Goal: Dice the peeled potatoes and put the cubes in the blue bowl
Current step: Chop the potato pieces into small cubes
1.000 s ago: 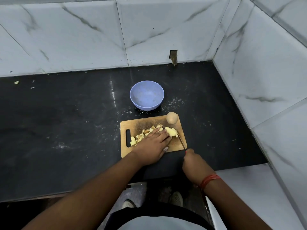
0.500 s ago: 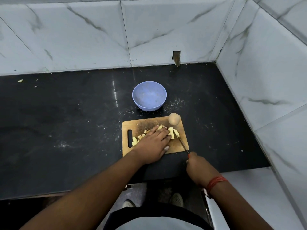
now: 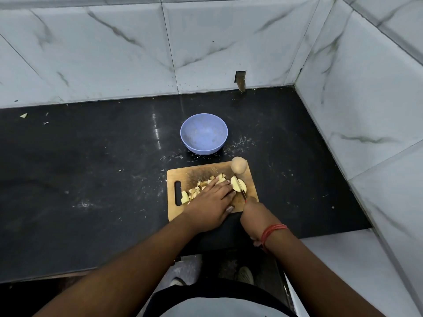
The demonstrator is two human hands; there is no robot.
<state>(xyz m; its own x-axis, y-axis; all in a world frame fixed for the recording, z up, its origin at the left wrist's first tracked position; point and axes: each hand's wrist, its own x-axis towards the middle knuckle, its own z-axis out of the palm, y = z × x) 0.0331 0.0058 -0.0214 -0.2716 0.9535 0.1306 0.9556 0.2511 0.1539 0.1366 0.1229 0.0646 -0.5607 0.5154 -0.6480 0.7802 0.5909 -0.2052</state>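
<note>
A wooden cutting board [image 3: 250, 191] lies on the black counter. Several pale potato cubes [image 3: 193, 192] are heaped on its left half. My left hand [image 3: 211, 202] lies flat over the heap, fingertips touching a potato piece [image 3: 235, 183] near the board's middle right. My right hand [image 3: 255, 215] grips a knife [image 3: 240, 187] by its red handle, and the blade lies across that piece. A whole potato [image 3: 238, 165] sits at the board's far right corner. The blue bowl [image 3: 203, 133] stands behind the board and looks empty.
The black counter [image 3: 91, 179] stretches wide to the left, with small scraps [image 3: 24, 115] near the back wall. Marble-tiled walls close the back and the right side. A white ledge [image 3: 338, 259] sits at the lower right. My feet show below the counter edge.
My right hand has moved forward onto the board's near edge, bringing the knife blade over the potato piece. My left hand stays on the heap of cubes.
</note>
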